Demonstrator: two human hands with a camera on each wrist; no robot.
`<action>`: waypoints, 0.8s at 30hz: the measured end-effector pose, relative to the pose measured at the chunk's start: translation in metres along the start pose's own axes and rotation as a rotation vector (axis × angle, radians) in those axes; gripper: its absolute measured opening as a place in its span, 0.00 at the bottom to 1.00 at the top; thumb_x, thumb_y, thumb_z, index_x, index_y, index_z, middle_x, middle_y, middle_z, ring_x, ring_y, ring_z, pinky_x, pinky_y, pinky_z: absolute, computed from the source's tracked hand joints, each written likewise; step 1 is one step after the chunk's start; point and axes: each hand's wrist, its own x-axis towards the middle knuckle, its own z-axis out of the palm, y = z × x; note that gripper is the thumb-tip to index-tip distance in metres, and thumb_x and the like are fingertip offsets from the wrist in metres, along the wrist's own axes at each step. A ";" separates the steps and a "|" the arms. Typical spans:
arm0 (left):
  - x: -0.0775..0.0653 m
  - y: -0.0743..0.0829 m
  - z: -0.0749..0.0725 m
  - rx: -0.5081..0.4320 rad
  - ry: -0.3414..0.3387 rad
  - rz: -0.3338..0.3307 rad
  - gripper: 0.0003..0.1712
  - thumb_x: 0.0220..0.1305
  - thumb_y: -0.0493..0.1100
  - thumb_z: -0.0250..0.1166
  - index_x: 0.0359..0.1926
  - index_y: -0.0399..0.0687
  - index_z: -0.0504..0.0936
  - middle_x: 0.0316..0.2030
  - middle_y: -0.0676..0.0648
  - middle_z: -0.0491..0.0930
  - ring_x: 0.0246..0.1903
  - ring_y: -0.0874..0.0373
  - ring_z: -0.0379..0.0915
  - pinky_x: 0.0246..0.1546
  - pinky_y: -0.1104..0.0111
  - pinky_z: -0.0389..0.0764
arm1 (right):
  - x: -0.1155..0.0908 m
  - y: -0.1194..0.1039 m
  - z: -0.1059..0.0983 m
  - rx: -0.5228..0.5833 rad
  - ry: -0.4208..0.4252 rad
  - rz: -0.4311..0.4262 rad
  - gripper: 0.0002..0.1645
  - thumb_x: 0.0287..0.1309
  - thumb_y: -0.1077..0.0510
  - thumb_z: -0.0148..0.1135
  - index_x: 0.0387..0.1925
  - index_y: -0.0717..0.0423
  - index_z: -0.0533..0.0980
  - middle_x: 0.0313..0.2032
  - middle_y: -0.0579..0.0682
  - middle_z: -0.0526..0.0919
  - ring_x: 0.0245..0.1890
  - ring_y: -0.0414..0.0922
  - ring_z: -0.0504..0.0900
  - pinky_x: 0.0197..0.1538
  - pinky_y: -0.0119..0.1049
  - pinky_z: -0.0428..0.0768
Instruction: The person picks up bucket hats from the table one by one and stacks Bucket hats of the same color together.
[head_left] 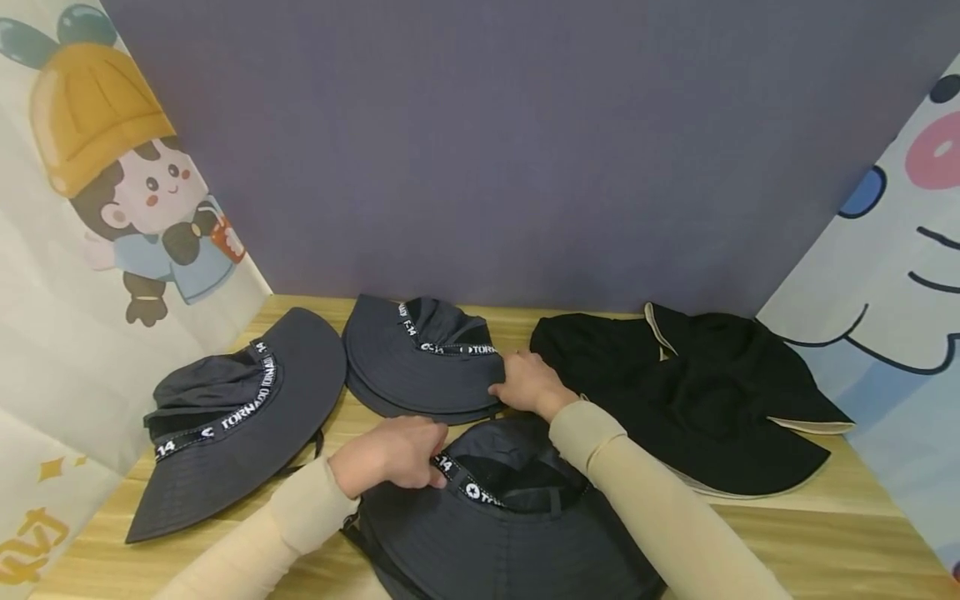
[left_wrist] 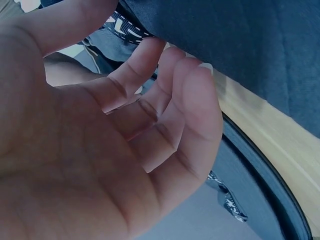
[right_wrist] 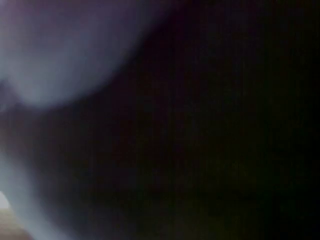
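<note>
A dark grey bucket hat (head_left: 510, 542) with a white-lettered band lies nearest, a cord at its left. My left hand (head_left: 393, 454) holds it at the band, thumb and fingers curled at the fabric; in the left wrist view the fingertips (left_wrist: 200, 75) meet the edge of dark cloth (left_wrist: 260, 45). Behind it, two stacked brims show at a similar grey hat (head_left: 427, 375). My right hand (head_left: 534, 385) pinches the right side of that brim, its fingers partly hidden from the head view. The right wrist view is dark and blurred.
Another grey lettered hat (head_left: 240, 408) lies tilted at the left, a cord under its brim. Black hats with cream edging (head_left: 697, 392) lie overlapping at the right. A grey panel (head_left: 487, 150) stands behind the wooden table (head_left: 810, 533), with cartoon-printed sheets (head_left: 150, 225) at both sides.
</note>
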 end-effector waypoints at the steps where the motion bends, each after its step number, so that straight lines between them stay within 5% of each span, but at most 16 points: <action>1: 0.000 0.000 0.000 0.003 0.002 -0.002 0.21 0.54 0.54 0.78 0.29 0.54 0.73 0.27 0.55 0.72 0.30 0.57 0.70 0.35 0.59 0.75 | 0.001 -0.001 -0.001 0.014 -0.007 0.010 0.44 0.64 0.46 0.69 0.72 0.64 0.65 0.67 0.66 0.69 0.67 0.63 0.69 0.64 0.56 0.72; 8: -0.001 0.000 0.000 0.006 0.002 -0.007 0.21 0.54 0.54 0.78 0.30 0.54 0.74 0.27 0.55 0.72 0.30 0.56 0.71 0.35 0.58 0.76 | 0.005 0.000 -0.015 0.144 -0.058 0.036 0.52 0.56 0.50 0.76 0.74 0.66 0.61 0.71 0.67 0.64 0.71 0.62 0.63 0.68 0.53 0.68; 15: 0.000 0.000 0.000 0.000 -0.013 -0.001 0.18 0.56 0.53 0.77 0.32 0.54 0.75 0.28 0.55 0.73 0.31 0.57 0.71 0.36 0.59 0.75 | 0.001 0.004 -0.027 0.239 -0.081 0.066 0.34 0.55 0.56 0.76 0.61 0.66 0.76 0.54 0.61 0.81 0.50 0.56 0.80 0.54 0.47 0.79; 19: -0.002 0.001 0.000 -0.005 -0.003 0.012 0.19 0.56 0.52 0.77 0.31 0.53 0.74 0.27 0.55 0.72 0.30 0.57 0.69 0.35 0.60 0.75 | -0.002 0.006 -0.035 0.365 -0.076 0.051 0.24 0.59 0.61 0.68 0.56 0.65 0.76 0.47 0.59 0.79 0.42 0.53 0.77 0.45 0.46 0.76; 24: -0.002 0.000 0.000 -0.008 0.000 0.020 0.19 0.56 0.51 0.77 0.31 0.53 0.74 0.27 0.55 0.72 0.29 0.58 0.68 0.32 0.61 0.74 | -0.007 0.008 -0.045 0.511 -0.033 0.020 0.33 0.64 0.64 0.59 0.68 0.67 0.64 0.61 0.65 0.71 0.52 0.58 0.76 0.49 0.50 0.77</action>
